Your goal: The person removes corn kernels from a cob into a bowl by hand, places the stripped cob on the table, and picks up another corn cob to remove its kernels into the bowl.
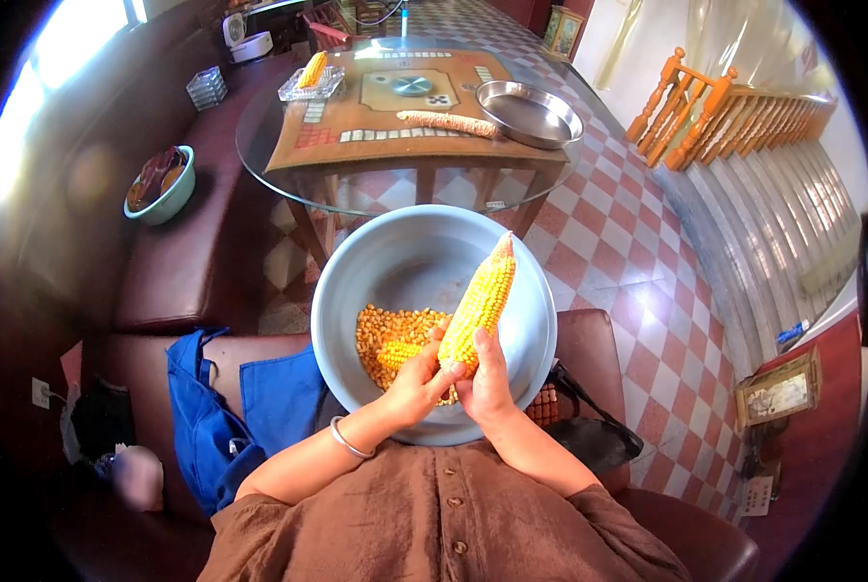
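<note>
Over a large pale blue basin (332, 291) I grip an ear of yellow corn (482, 299), its tip tilted up and away to the right. My right hand (484, 383) wraps the lower end of the ear, thumb along its side. My left hand (419, 380), with a bangle on the wrist, meets it at the ear's base, fingers closed around that end. Loose corn kernels (374, 330) heap at the basin's near left, and another piece of yellow corn (395, 355) lies among them, partly hidden by my left hand.
Ahead stands a glass table (385, 199) bearing a stripped cob (449, 122), a round metal pan (529, 114) and a glass dish (310, 89) with an ear of corn. Blue cloth (279, 393) lies left of the basin; a black bag (589, 444) sits right. A green bowl (174, 199) rests on the sofa.
</note>
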A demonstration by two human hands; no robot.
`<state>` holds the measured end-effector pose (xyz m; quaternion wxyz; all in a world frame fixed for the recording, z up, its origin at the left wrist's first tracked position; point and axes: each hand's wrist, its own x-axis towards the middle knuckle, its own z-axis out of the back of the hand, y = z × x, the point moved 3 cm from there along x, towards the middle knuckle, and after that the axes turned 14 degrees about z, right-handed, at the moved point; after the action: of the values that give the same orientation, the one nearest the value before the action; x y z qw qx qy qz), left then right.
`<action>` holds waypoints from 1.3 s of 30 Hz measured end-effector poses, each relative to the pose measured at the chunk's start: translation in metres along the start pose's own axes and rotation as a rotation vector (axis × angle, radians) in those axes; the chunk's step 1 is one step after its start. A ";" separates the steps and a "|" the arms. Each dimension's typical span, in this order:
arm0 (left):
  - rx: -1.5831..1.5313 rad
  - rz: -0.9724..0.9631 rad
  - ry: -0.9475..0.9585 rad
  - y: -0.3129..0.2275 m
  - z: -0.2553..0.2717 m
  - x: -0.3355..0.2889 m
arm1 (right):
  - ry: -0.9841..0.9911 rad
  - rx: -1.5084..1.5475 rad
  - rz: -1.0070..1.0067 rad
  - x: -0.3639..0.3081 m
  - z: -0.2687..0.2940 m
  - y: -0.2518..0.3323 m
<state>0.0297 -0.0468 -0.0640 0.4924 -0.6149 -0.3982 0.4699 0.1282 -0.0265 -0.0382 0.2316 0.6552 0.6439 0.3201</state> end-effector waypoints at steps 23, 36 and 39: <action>-0.086 0.275 0.111 -0.016 0.005 -0.010 | 0.119 -0.247 0.127 0.001 0.005 0.003; -0.159 0.420 0.180 0.004 0.006 -0.005 | 0.280 -0.493 0.155 0.001 0.006 -0.007; -0.139 0.395 0.068 -0.001 0.000 -0.004 | 0.015 -0.202 -0.036 0.003 0.016 -0.013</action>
<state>0.0285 -0.0506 -0.0627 0.3602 -0.7292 -0.2845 0.5076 0.1307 -0.0209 -0.0579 0.2974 0.6143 0.6219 0.3840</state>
